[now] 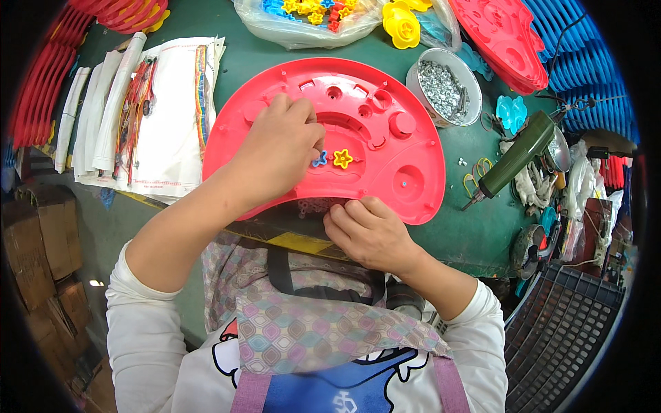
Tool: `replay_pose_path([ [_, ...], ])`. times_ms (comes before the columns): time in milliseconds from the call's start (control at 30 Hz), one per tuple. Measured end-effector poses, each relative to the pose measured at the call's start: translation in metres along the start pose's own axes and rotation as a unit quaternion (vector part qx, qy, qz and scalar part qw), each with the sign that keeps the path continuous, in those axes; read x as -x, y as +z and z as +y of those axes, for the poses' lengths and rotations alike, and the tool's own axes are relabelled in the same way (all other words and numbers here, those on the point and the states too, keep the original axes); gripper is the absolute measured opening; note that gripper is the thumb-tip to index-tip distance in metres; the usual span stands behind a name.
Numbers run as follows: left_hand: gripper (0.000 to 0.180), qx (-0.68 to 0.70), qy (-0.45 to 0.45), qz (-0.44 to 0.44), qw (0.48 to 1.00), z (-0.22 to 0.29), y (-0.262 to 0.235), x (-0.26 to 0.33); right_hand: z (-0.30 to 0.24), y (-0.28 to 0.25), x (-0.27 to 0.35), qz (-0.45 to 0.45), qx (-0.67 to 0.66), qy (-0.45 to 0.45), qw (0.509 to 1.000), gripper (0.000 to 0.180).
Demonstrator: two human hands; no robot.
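Observation:
A large red half-round plastic shell [406,148] lies on the green table in front of me, its inner side up. My left hand [279,151] rests on its middle, fingertips pressing a small blue flower-shaped piece [319,160]. A yellow star-shaped piece [342,159] sits right beside it in the shell. My right hand [368,230] is at the shell's near edge, fingers curled; whether they pinch some small part at the rim I cannot tell.
A white bowl of metal screws [444,86] stands at the back right. A green electric screwdriver [516,158] lies at the right. Bundled wires on white papers [148,113] lie left. A bag of coloured pieces [310,17], stacked red shells [502,31] and blue shells [585,62] sit behind.

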State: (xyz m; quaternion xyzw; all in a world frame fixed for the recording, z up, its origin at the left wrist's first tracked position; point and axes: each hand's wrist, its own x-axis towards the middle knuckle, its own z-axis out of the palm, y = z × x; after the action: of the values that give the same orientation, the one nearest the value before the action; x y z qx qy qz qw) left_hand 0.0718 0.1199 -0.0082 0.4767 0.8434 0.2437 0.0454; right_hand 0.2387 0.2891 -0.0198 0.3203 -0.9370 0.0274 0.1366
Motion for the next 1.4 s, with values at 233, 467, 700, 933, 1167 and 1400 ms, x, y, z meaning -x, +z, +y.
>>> replay_pose_path([
  [233, 0.015, -0.021, -0.015, -0.016, 1.000, 0.002, 0.002, -0.005, -0.002, 0.003, 0.000, -0.016, 0.018, 0.005, 1.000, 0.028],
  [467, 0.017, 0.031, -0.061, 0.160, 0.985, -0.002, -0.024, 0.012, -0.008, 0.000, -0.003, -0.022, 0.023, 0.028, 0.999, 0.028],
  [700, 0.017, 0.030, -0.318, 0.250, 0.914, -0.092, -0.088, 0.062, -0.009, -0.001, -0.004, 0.004, -0.030, 0.041, 0.999, 0.026],
  [933, 0.028, -0.187, -0.304, 0.268, 0.895, -0.182, -0.066, 0.100, -0.014, -0.003, -0.012, 0.040, -0.079, 0.065, 0.994, 0.021],
  [1167, 0.023, 0.024, -0.285, 0.271, 0.919, -0.103, -0.043, 0.121, -0.022, -0.004, -0.018, 0.036, -0.127, 0.095, 0.987, 0.027],
  [1400, 0.009, 0.012, -0.301, 0.346, 0.889, -0.126, -0.074, 0.153, -0.018, -0.008, -0.023, 0.051, -0.134, 0.097, 0.985, 0.030],
])
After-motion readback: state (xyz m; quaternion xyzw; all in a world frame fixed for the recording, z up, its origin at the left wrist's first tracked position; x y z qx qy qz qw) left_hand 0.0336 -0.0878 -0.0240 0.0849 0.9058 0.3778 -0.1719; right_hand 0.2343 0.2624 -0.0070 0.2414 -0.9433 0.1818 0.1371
